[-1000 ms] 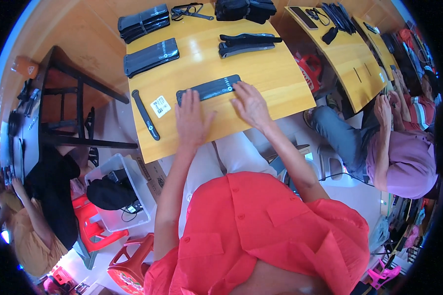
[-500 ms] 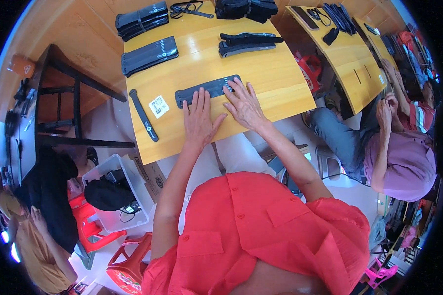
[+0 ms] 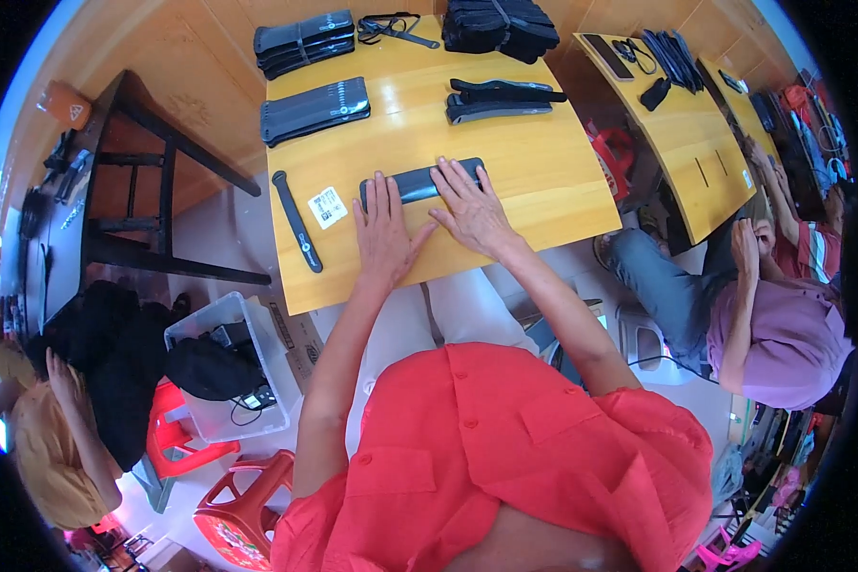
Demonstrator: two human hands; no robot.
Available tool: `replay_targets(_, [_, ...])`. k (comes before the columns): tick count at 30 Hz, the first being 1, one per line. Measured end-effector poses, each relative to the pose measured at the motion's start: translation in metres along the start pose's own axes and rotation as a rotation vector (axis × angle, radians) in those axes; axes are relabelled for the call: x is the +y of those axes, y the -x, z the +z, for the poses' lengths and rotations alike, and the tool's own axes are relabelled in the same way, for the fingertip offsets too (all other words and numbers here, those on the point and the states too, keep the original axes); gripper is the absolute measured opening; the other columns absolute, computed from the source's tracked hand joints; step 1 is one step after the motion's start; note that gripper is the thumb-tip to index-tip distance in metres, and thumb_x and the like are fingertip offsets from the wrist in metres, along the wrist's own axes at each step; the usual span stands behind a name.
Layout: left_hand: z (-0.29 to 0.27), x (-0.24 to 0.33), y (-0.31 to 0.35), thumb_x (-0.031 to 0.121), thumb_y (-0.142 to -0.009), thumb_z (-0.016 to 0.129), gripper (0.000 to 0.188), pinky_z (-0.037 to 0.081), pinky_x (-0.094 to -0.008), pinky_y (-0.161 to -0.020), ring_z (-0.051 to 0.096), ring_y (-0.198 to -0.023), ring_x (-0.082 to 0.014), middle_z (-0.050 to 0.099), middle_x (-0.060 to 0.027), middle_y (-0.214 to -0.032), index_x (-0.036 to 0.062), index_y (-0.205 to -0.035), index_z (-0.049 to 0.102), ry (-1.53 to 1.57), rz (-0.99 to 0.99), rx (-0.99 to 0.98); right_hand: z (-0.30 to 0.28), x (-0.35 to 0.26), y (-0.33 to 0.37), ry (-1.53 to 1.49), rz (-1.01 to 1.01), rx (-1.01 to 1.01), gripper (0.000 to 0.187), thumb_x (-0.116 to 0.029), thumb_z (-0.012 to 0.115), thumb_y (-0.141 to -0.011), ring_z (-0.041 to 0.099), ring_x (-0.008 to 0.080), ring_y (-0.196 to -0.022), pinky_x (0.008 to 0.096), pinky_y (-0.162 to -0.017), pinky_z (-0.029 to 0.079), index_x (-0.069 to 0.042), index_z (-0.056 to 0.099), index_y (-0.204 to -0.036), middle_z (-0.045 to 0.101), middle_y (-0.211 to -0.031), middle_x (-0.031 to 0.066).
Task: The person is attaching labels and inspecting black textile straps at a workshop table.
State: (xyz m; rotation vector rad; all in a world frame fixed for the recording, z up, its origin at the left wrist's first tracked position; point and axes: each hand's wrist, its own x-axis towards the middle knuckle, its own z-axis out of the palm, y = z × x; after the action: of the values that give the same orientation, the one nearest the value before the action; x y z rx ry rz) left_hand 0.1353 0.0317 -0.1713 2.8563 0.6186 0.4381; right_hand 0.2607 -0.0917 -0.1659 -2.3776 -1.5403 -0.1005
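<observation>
Both my hands lie flat on a dark strap-like strip point(image 3: 415, 185) near the table's front edge. My left hand point(image 3: 386, 234), fingers straight, rests over its left end. Across its right end is my right hand point(image 3: 470, 212), fingers spread. Parts of the strip are hidden under the fingers. To the left, a single black strap point(image 3: 297, 221) with a rounded end lies on the yellow wooden table point(image 3: 534, 181). A white printed label point(image 3: 328, 208) is between that strap and my left hand.
Along the back are stacked dark strips point(image 3: 305, 43), a looped black cord point(image 3: 391, 29) and a banded black bundle point(image 3: 501, 27). Nearer lie another strip stack point(image 3: 315, 109) and folded straps point(image 3: 503, 101). A clear bin point(image 3: 281, 410) stands lower left; a person point(image 3: 782, 329) sits right.
Both hands stay flat on the strip; its pale markings, visible before near the right end, no longer show. The whole view has shifted slightly, with the table lying further right.
</observation>
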Motion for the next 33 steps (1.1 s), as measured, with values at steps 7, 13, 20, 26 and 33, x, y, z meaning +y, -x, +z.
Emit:
replay_targets(7, [0.000, -0.001, -0.001, 0.059, -0.080, 0.049, 0.089, 0.012, -0.0510, -0.108, 0.016, -0.136, -0.0319, 0.018, -0.0207, -0.145, -0.0056, -0.136, 0.024, -0.006, 0.003, -0.036, 0.008, 0.002, 0.003, -0.002, 0.004, -0.023, 0.068, -0.046, 0.043, -0.089, 0.019, 0.0228, -0.136, 0.0457, -0.110, 0.012, -0.004, 0.025, -0.139, 0.020, -0.147, 0.0120])
replay_targets(13, [-0.002, -0.001, -0.002, 0.059, -0.080, 0.051, 0.091, 0.011, -0.0503, -0.108, 0.015, -0.136, -0.0324, 0.018, -0.0213, -0.145, -0.0061, -0.137, 0.023, 0.018, -0.008, -0.057, 0.001, 0.003, 0.000, -0.005, 0.009, -0.070, 0.067, -0.046, 0.041, -0.090, 0.018, 0.0230, -0.136, 0.0454, -0.110, 0.011, -0.005, 0.024, -0.140, 0.019, -0.148, 0.0121])
replay_targets(20, [-0.010, 0.011, -0.016, 0.056, -0.079, 0.054, 0.093, 0.010, -0.0496, -0.108, 0.014, -0.136, -0.0318, 0.015, -0.0203, -0.147, -0.0052, -0.139, 0.018, 0.095, 0.049, 0.017, -0.014, 0.050, -0.009, -0.211, 0.260, 0.054, 0.059, -0.040, 0.034, -0.093, 0.015, 0.0253, -0.137, 0.0440, -0.110, 0.013, -0.004, 0.025, -0.140, 0.018, -0.148, 0.0143])
replay_targets(26, [0.002, 0.013, -0.017, 0.057, -0.079, 0.053, 0.090, 0.010, -0.0502, -0.108, 0.015, -0.136, -0.0300, 0.016, -0.0178, -0.147, -0.0012, -0.139, 0.021, 0.051, 0.096, -0.012, -0.030, 0.079, 0.000, -0.526, 0.343, 0.178, 0.054, -0.036, 0.028, -0.096, 0.020, 0.0270, -0.136, 0.0316, -0.111, 0.014, 0.001, 0.034, -0.135, 0.026, -0.144, 0.0163])
replay_targets(33, [0.007, 0.013, -0.015, 0.059, -0.080, 0.049, 0.086, 0.009, -0.0524, -0.107, 0.015, -0.136, -0.0284, 0.017, -0.0157, -0.147, 0.0019, -0.139, 0.025, 0.036, 0.104, -0.064, -0.022, 0.066, 0.002, -0.576, 0.358, 0.180, 0.052, -0.034, 0.031, -0.095, 0.022, 0.0275, -0.135, 0.0351, -0.110, 0.015, 0.000, 0.036, -0.134, 0.026, -0.144, 0.0167])
